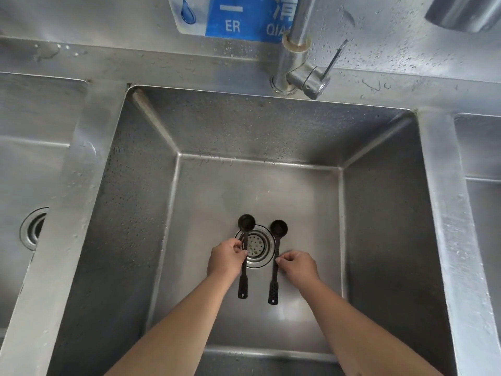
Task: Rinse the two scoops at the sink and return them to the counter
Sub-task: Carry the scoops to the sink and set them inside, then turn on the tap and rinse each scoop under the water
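Two black long-handled scoops are low in the middle basin of a steel sink [379, 202]. My left hand [226, 257] pinches the handle of the left scoop [245, 240], whose round bowl points away from me. My right hand [298, 267] pinches the handle of the right scoop [275, 256], held parallel beside the first. Both scoops hover around the round drain strainer [256, 246]. The faucet [295, 61] stands at the back rim; I see no water running from it.
A second basin with its own drain [34, 229] lies to the left, and a third basin [482, 164] to the right. A blue sign [233, 17] hangs on the wet steel backsplash. A metal cylinder [461, 12] shows at the top right.
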`<state>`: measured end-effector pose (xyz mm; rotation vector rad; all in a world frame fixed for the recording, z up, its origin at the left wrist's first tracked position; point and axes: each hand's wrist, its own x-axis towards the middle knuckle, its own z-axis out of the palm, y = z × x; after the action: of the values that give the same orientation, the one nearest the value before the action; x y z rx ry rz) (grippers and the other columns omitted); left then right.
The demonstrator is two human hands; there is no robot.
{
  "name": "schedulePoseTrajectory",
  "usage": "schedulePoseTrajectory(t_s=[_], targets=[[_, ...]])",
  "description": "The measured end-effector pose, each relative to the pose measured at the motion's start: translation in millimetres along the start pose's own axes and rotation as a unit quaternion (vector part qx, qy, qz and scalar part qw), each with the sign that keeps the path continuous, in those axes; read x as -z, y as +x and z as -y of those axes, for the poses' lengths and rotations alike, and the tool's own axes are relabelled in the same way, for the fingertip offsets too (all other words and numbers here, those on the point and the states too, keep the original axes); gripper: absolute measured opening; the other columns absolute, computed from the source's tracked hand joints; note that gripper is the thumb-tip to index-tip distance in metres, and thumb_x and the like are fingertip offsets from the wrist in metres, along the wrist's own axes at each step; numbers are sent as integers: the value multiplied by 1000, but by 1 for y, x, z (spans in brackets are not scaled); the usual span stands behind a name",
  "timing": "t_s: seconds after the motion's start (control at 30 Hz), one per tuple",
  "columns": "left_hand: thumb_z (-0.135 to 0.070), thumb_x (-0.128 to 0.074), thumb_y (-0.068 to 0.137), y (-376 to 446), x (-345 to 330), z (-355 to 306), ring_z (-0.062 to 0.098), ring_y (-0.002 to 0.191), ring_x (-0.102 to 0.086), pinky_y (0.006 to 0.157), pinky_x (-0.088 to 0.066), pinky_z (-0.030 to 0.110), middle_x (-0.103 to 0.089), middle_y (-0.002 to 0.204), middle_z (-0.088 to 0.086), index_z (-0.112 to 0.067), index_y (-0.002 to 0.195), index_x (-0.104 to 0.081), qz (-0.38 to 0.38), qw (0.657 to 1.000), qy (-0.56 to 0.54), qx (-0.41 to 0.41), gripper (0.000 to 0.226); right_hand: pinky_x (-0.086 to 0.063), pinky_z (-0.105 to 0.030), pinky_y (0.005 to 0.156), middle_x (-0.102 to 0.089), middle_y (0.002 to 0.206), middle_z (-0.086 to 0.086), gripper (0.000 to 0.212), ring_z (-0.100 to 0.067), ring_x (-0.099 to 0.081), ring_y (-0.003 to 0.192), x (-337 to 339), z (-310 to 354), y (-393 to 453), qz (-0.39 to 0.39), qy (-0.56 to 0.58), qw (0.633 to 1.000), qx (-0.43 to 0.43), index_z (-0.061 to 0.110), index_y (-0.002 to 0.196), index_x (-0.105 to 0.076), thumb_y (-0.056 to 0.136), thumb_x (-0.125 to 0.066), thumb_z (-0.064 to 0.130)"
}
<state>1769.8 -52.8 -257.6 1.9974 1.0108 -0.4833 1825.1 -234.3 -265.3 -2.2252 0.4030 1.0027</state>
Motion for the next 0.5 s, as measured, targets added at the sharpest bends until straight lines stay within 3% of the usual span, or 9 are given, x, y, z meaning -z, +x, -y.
schedulePoseTrajectory(t_s=[0.2, 0.27, 0.33, 0.4, 0.5], targets=[[-45, -63, 81, -22, 18, -6, 24, 95, -64, 74, -54, 33, -67, 105, -2, -31, 120, -57, 11, 996, 84, -33, 42, -45, -23, 63, -70, 76, 9, 13, -16, -66, 80, 14, 8, -18, -10, -45, 999, 13, 27, 70, -67, 80, -69, 35], [-48, -60, 81, -33, 26, -9, 24, 101, -61, 76, -54, 35, -65, 111, -3, -32, 124, -53, 12, 992, 109, -58, 46, -44, -22, 71, -71, 90, 8, 12, -17, -66, 92, 20, 15, -30, -21, -51, 998, 23, 28, 89, -71, 82, -66, 36], [-50, -56, 82, -43, 35, -12, 23, 112, -55, 85, -52, 38, -60, 123, -6, -32, 129, -47, 10, 986, 135, -94, 52, -46, -23, 79, -71, 106, 5, 31, -17, -64, 100, 27, 23, -45, -33, -59, 997, 37, 26, 112, -68, 84, -63, 37], [-55, -52, 82, -54, 46, -14, 24, 127, -45, 95, -47, 41, -51, 138, -4, -32, 136, -40, 9, 978, 169, -122, 60, -49, -26, 77, -69, 114, 1, 41, -17, -64, 97, 35, 34, -63, -37, -60, 996, 57, 25, 123, -61, 85, -62, 39], [-64, -45, 81, -71, 64, -25, 28, 145, -20, 109, -33, 46, -23, 159, 7, -34, 146, -22, 20, 970, 206, -131, 75, -48, -23, 60, -67, 104, 0, 51, -17, -67, 79, 49, 54, -93, -25, -84, 993, 77, 31, 135, -47, 87, -59, 44]])
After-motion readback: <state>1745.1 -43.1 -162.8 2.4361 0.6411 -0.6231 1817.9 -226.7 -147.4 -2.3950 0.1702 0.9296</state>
